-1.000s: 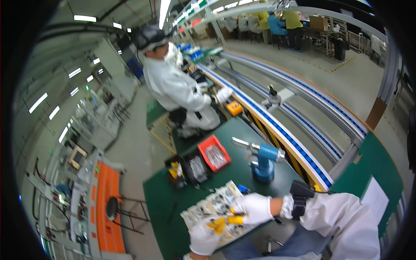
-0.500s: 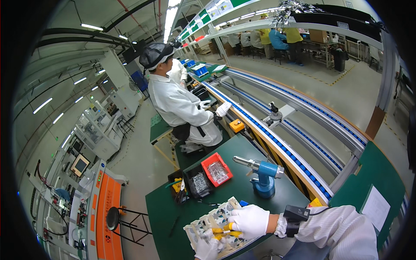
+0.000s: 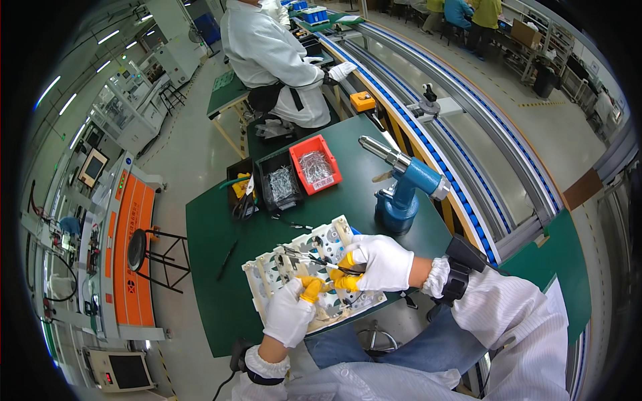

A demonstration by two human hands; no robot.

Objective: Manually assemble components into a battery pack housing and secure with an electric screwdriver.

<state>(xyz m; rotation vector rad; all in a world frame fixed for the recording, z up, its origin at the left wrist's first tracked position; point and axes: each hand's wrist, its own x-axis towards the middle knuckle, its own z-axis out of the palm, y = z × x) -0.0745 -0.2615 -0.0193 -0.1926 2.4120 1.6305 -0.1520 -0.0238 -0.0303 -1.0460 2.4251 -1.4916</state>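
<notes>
A cream-white moulded frame (image 3: 249,275) with many openings and grey round parts lies at the near edge of the green table. Over it, my right hand (image 3: 382,262), gloved in white with yellow fingertips, is closed on a slim tool (image 3: 313,257) with silver ends and dark handles; its exact kind is unclear. The tool points left across the frame. My left hand (image 3: 289,313), in a matching glove, is pinched at the frame's near middle, fingertips close to the right hand's. Whatever lies between its fingertips is too small to make out.
Beyond the frame stand a red bin (image 3: 315,175) and a black bin (image 3: 279,184) of small metal pieces, with a tool bin (image 3: 242,197) beside them. A blue rivet tool (image 3: 401,194) stands upright at right, near the conveyor (image 3: 461,207). A co-worker (image 3: 274,60) sits farther up the line.
My view has tilted down, bringing both hands and the frame higher in the picture. The slim tool now shows clearly in my right hand; my left hand shows more fully.
</notes>
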